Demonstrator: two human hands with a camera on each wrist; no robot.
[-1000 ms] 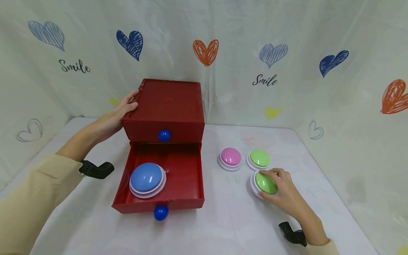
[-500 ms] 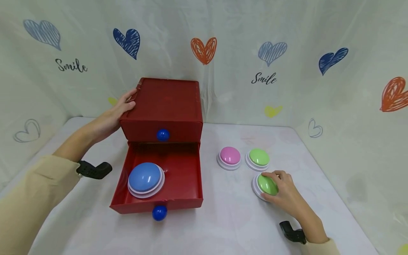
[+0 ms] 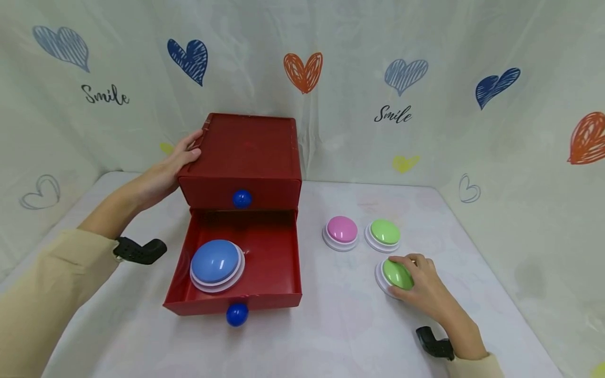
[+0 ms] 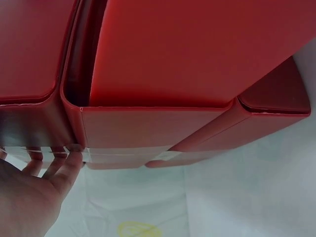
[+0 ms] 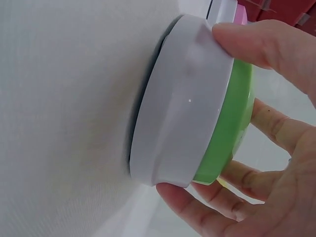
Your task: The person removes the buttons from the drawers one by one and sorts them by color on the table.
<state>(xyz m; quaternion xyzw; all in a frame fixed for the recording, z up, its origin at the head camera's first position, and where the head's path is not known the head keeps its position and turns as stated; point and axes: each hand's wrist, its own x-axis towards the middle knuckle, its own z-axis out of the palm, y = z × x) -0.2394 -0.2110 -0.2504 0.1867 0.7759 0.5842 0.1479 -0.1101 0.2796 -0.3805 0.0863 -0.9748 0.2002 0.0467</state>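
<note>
Left "Smile" (image 3: 105, 95), right "Smile" (image 3: 393, 114), both black script, on pale backdrop (image 3: 250, 89)

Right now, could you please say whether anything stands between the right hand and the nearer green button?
Nothing visible does: the right hand grips the nearer green button by its white base. The other green button and the pink button stand farther back.

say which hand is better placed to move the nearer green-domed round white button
Likely the right hand: it grips that button, while the left hand touches the boxy red drawer unit.
</note>
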